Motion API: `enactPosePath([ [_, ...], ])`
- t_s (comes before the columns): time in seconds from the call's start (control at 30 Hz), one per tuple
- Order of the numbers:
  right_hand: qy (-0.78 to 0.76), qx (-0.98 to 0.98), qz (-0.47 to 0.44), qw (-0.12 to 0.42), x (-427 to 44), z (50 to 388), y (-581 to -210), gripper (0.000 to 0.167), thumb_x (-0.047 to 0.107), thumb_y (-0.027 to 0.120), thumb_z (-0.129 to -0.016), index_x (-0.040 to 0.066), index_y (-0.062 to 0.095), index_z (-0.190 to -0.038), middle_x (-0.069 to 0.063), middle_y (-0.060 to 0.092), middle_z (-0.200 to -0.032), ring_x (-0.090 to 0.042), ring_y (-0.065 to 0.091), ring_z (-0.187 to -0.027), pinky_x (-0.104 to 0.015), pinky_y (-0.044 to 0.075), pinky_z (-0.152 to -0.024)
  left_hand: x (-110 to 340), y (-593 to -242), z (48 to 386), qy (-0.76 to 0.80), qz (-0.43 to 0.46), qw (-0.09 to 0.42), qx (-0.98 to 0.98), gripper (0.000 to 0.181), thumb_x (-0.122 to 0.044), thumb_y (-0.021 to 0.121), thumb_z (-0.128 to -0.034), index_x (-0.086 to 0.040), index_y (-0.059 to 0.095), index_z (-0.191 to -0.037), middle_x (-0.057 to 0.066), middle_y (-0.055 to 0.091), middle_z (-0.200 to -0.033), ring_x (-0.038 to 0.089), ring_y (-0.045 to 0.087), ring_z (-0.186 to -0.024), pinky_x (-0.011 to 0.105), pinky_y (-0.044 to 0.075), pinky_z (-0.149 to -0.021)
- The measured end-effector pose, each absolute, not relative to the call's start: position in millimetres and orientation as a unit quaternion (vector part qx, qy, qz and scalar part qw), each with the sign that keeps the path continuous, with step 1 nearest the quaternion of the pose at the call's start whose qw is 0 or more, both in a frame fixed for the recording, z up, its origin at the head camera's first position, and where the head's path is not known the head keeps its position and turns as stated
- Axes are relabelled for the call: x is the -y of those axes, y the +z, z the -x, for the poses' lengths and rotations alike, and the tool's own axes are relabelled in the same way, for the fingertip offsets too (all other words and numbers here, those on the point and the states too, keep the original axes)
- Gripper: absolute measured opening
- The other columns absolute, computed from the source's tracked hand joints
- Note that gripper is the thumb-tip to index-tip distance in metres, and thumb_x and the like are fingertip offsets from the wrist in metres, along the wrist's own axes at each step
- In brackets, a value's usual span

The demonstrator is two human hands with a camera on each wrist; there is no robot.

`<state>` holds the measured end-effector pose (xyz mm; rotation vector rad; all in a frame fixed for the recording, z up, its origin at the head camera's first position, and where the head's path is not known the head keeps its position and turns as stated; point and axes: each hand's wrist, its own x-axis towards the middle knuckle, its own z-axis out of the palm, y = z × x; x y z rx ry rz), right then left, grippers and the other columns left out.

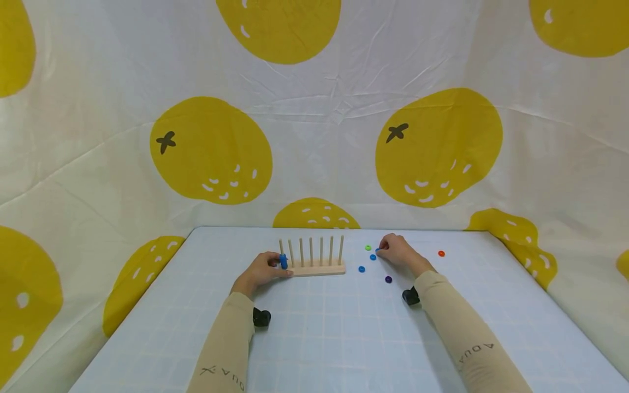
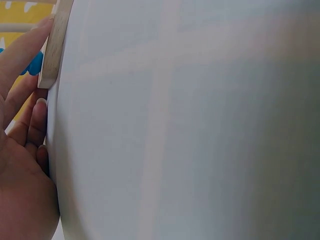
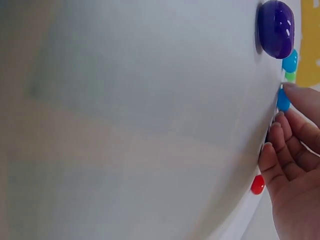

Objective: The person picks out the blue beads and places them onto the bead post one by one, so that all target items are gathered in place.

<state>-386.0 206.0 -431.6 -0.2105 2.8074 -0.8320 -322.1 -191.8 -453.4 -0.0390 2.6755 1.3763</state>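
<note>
A wooden rack with several upright pegs stands near the back of the table. Blue pieces are on its leftmost peg. The left hand grips the rack's left end, thumb along the front of the base and fingers behind. To the right of the rack, the right hand pinches a blue bead between thumb and forefinger at the tabletop. Close to that hand lie two more blue beads, a green one and a dark purple one.
A red bead lies to the right of the right hand. The pale blue table ends at a hanging cloth printed with yellow fruit. Each forearm has a black wrist camera.
</note>
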Motion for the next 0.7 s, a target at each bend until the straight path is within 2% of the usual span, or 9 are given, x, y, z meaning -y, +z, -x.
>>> enactPosePath([
  [0.4,-0.284,-0.952,0.062,0.097,-203,386,-428,0.023,0.02,0.066,-0.101,0.001,0.065,-0.114,-0.013,0.064,-0.104,-0.029,0.057,-0.096,-0.044,0.05,-0.094,193,-453,321,0.455,0.0,0.063,-0.888,0.065,-0.029,0.089,-0.0808,0.0,0.062,-0.132,0.014,0.059,-0.119,0.03,0.051,-0.107,0.048,0.044,-0.099],
  [0.7,-0.307,-0.942,0.125,0.043,-200,383,-421,0.021,0.018,0.067,-0.1,-0.001,0.067,-0.111,-0.011,0.065,-0.102,-0.026,0.057,-0.094,-0.041,0.052,-0.09,194,-454,323,0.458,0.0,0.065,-0.887,0.067,-0.029,0.09,-0.08,0.001,0.062,-0.133,0.014,0.059,-0.118,0.029,0.051,-0.106,0.047,0.044,-0.098],
])
